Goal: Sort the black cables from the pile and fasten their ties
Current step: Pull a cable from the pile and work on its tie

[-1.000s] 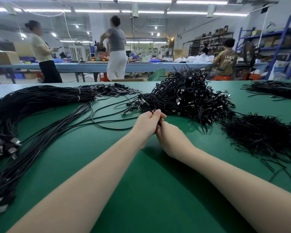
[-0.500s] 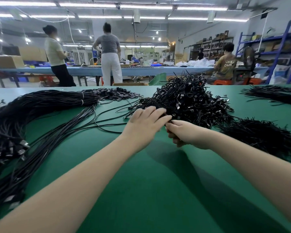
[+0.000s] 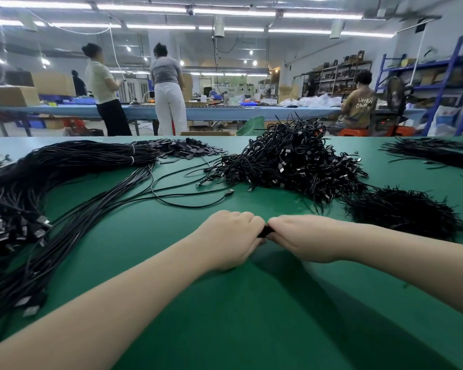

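Near the middle of the green surface (image 3: pixel 225 329), the left hand (image 3: pixel 229 240) and right hand (image 3: pixel 302 237) curled their grip onto a small black cable (image 3: pixel 264 232), probably fastening its tie. Next came setting it aside and drawing from the far pile (image 3: pixel 289 161).

Workshop hall: fluorescent strip lights (image 3: pixel 225 12) overhead, long blue table (image 3: pixel 219 113) far across, blue shelving (image 3: pixel 444 84) right, cardboard boxes (image 3: pixel 14 96) far left.

Table (image 3: pixel 225 303) covered in smooth matt green mat; cable pile (image 3: pixel 292 166) at 12 o'clock black, slightly glossy plastic-sheathed, with shiny metal connector ends (image 3: pixel 229 193).
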Demonstrator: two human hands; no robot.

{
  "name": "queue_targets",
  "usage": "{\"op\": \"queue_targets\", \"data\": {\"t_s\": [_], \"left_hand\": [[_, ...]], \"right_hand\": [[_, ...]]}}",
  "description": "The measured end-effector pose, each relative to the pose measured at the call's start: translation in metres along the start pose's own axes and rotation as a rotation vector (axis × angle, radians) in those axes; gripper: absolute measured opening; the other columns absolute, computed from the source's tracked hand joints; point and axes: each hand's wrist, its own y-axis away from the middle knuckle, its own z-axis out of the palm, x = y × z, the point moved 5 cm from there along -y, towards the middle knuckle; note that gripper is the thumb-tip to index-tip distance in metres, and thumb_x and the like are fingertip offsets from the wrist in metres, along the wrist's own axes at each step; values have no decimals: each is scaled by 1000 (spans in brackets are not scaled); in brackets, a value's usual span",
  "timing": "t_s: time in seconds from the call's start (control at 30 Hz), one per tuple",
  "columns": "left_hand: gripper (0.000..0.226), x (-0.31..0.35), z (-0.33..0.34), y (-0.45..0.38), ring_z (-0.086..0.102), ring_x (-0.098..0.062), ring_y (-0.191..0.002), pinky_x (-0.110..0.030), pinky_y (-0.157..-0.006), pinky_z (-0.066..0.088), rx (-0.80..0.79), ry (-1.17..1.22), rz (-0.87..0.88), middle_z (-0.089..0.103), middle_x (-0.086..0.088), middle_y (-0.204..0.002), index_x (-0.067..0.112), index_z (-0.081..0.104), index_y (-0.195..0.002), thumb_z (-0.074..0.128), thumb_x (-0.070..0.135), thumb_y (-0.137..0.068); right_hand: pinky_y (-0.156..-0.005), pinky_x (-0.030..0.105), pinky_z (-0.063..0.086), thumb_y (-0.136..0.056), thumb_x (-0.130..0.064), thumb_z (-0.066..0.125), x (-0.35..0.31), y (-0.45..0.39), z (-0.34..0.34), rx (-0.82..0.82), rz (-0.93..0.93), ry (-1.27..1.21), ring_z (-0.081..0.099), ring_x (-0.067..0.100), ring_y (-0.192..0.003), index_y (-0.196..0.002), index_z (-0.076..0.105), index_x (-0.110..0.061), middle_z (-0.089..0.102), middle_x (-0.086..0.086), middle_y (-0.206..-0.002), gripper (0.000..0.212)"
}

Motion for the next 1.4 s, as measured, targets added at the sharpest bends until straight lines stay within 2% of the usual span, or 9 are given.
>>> {"op": "queue_targets", "data": {"t_s": [0.13, 0.27, 0.37, 0.47, 0.8, 1.03, 1.13, 1.27, 1.4], "left_hand": [[20, -8, 0, -13, 61, -29, -93, -34, -68, 29, 70, -3, -161, 61, -3, -104, 20, 43, -97, 29, 33, -102], [23, -34, 13, 1, 59, -28, -84, -33, -67, 26, 112, 25, -342, 61, 1, -94, 24, 36, -88, 25, 37, -103], [34, -61, 30, 13, 49, -28, -75, -36, -65, 34, 30, 523, -537, 49, 2, -75, 20, 29, -74, 29, 39, -103], [38, -66, 36, 11, 47, -22, -72, -36, -69, 38, 23, 695, -581, 49, 3, -72, 17, 34, -74, 30, 43, -101], [25, -70, 41, 12, 41, -21, -69, -35, -68, 35, 16, 912, -677, 50, 2, -73, 20, 40, -75, 28, 40, -84], [30, -72, 43, 12, 37, -21, -68, -36, -70, 35, 65, 1035, -685, 47, 2, -72, 21, 37, -76, 30, 50, -81], [36, -74, 42, 10, 39, -22, -65, -39, -68, 38, 115, 1047, -692, 48, -1, -72, 15, 38, -78, 31, 49, -86], [35, -76, 37, 7, 38, -23, -61, -37, -62, 37, 200, 903, -660, 46, 1, -65, 14, 33, -76, 33, 40, -100], [34, -67, 32, 3, 41, -24, -63, -39, -63, 36, 200, 787, -585, 45, 1, -65, 17, 32, -74, 32, 37, -103]], "right_hand": [[-63, 34, 39, -101, -37, 34, 5, -10, -18, 382, -103, 535, 62, 25, -79, -98, 55, -17, 61, 1, -90, 29], [-75, 33, 39, -95, -45, 49, 57, -13, -34, 239, 270, 480, 58, 22, -105, -118, 49, -20, 57, 0, -113, 34], [-70, 28, 40, -93, -30, 55, 114, 13, -42, 66, 628, 509, 62, 19, -88, -96, 61, -22, 64, -6, -100, 10], [-62, 25, 38, -90, -34, 59, 150, 38, -33, -89, 834, 456, 56, 18, -78, -91, 60, -25, 58, -10, -89, 9], [-44, 22, 28, -89, -22, 62, 173, 51, -16, 2, 906, 464, 59, 20, -70, -91, 58, -18, 58, -5, -80, 6], [-59, 27, 44, -82, -30, 71, 179, 56, -22, 76, 986, 206, 60, 25, -73, -84, 66, -18, 58, 1, -80, 13], [-61, 29, 47, -81, -29, 73, 172, 52, -32, 274, 905, 35, 60, 26, -71, -74, 69, -23, 63, 4, -79, 10], [-54, 19, 43, -82, -23, 74, 112, 31, -55, 767, 487, -152, 58, 11, -60, -87, 74, -18, 62, -6, -67, 7], [-66, 7, 47, -78, -15, 78, 27, -8, -52, 873, 106, -451, 60, -5, -64, -83, 75, -17, 64, -15, -69, 6]]}}
